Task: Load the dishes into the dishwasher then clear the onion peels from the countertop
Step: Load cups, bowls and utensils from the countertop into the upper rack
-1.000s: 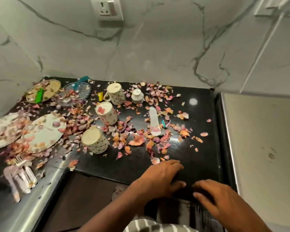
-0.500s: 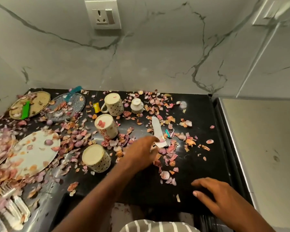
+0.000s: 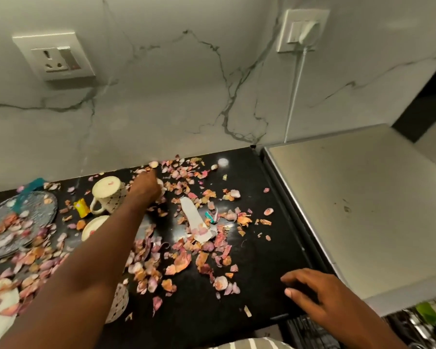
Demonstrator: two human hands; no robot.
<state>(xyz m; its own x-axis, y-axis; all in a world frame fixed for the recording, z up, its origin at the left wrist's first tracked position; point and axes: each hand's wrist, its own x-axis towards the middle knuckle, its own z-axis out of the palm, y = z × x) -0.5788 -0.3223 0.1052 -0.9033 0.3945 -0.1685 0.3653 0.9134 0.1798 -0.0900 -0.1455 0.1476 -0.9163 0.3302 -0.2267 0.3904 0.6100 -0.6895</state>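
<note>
Left hand (image 3: 146,187) curls its grip around a small white pot (image 3: 160,185) near the bench's back edge; right hand (image 3: 312,295) rests flat, released. Lifting could knock the mug (image 3: 108,195) just beside it, scattering onion peels (image 3: 179,260).

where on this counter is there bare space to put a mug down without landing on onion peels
The black countertop is mostly bare along its right edge, between the onion peels and the steel appliece top, down to the right hand. The front edge near the body is mostly bare too. It is crowded from the middle leftward, around the patterned mug and plates.
</note>
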